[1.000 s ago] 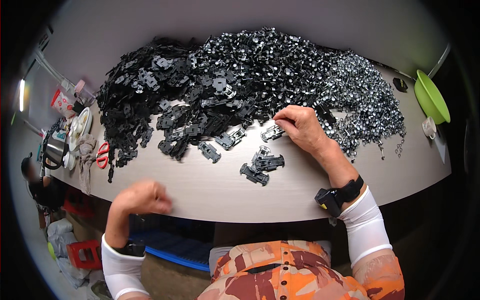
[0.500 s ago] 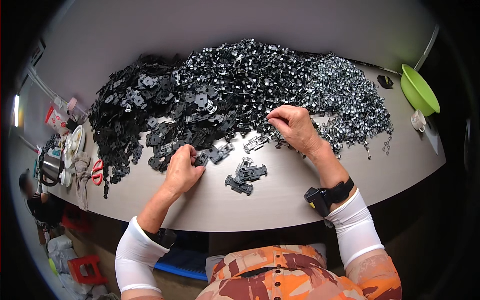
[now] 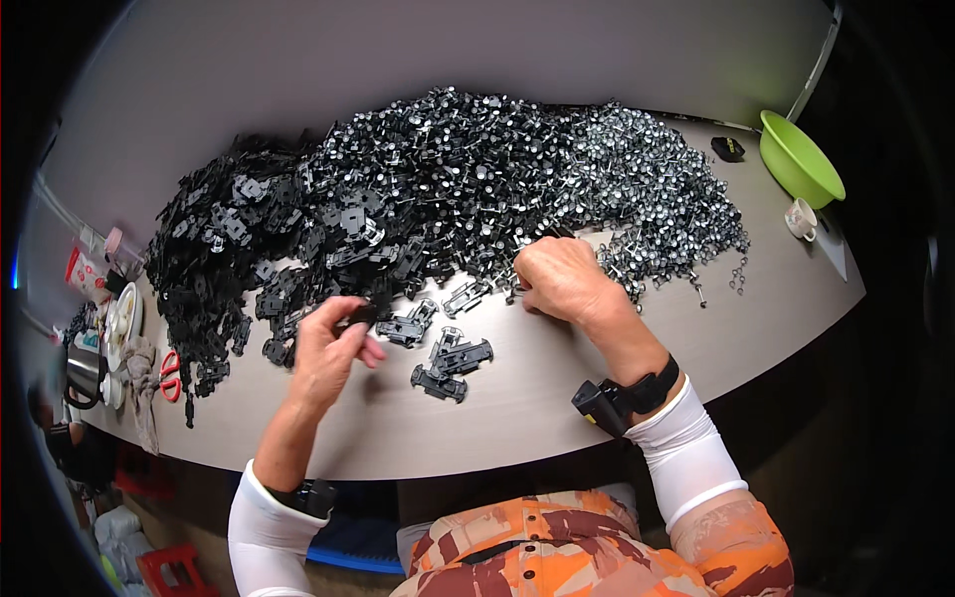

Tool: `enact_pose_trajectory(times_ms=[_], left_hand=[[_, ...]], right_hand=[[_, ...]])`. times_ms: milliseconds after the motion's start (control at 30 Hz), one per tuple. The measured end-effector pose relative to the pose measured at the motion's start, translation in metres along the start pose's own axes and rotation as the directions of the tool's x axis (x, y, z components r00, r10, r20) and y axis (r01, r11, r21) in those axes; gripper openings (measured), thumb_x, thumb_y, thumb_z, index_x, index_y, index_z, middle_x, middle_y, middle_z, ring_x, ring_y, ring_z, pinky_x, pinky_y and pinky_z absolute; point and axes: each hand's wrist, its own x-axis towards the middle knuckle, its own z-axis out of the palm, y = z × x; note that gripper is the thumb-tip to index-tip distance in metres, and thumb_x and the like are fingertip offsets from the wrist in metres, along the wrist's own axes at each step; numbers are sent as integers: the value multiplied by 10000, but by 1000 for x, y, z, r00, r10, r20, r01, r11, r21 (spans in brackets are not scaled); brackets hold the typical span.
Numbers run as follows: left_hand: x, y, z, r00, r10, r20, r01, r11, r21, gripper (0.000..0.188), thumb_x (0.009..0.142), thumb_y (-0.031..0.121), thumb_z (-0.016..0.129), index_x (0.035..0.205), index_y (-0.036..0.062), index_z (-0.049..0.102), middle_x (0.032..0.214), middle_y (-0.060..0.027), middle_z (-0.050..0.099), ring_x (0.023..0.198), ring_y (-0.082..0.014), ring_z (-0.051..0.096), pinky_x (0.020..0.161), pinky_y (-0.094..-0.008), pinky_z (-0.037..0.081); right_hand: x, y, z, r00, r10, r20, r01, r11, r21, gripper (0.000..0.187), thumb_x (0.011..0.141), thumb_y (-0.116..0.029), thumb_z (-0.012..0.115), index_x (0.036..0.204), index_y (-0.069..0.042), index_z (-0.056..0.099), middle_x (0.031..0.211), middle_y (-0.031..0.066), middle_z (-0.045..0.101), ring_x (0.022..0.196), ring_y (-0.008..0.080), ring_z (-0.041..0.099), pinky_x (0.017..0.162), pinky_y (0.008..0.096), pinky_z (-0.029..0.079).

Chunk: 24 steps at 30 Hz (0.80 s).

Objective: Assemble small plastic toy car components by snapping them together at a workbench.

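My left hand is raised a little off the table, its thumb and index finger closed on a black plastic toy-car chassis. Only part of that piece shows between the fingers. My right hand rests at the front of the heap of small wheel axles, fingers curled down; whatever they hold is hidden. Between the hands lie a few chassis pieces grouped on the table, another chassis beside my left hand, and one more close to the heap.
A dark mound of chassis pieces covers the table's left side. Further left are red-handled scissors, a cloth, a plate and a metal kettle. At right stand a green basin, a mug and a small black object.
My left hand has lifted and drawn back from the pieces with a chassis in its fingers. My right hand has come down and turned palm-down by the heap. The whole view has shifted slightly.
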Motion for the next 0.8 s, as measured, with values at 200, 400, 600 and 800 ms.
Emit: enact_pose_trajectory(times_ms=[200, 400, 600, 800], left_hand=[[19, -11, 35, 970, -132, 202, 181, 952, -245, 223, 875, -49, 512, 1095, -50, 547, 892, -148, 643, 631, -170, 648, 497, -233, 522], [34, -7, 51, 946, -182, 267, 274, 891, -363, 199, 857, -53, 504, 1045, -68, 567, 848, -109, 635, 587, -154, 634, 467, -215, 495], [43, -14, 56, 929, -220, 298, 334, 846, -416, 169, 853, -43, 525, 1009, -76, 581, 792, -107, 629, 560, -155, 631, 447, -222, 496], [42, -13, 48, 928, -227, 294, 348, 807, -477, 157, 847, -38, 543, 989, -87, 588, 739, -115, 630, 497, -152, 608, 377, -210, 452]], right_hand=[[1, -1, 12, 960, -142, -243, 176, 976, 127, 80, 671, -64, 706, 691, -24, 640, 713, 132, 643, 663, 316, 628, 624, 391, 505], [3, -27, 6, 973, 90, -212, 126, 562, 818, 151, 785, -5, 676, 929, 26, 646, 661, 57, 622, 614, 100, 602, 554, 256, 496], [10, -37, 23, 889, -69, -452, 393, 622, 678, 288, 730, -18, 732, 1002, 21, 646, 763, 83, 606, 635, 154, 596, 578, 279, 496], [13, -38, 22, 783, -213, -584, 530, 720, 448, 365, 610, -96, 804, 942, -38, 662, 860, 80, 522, 789, 226, 565, 668, 327, 497]])
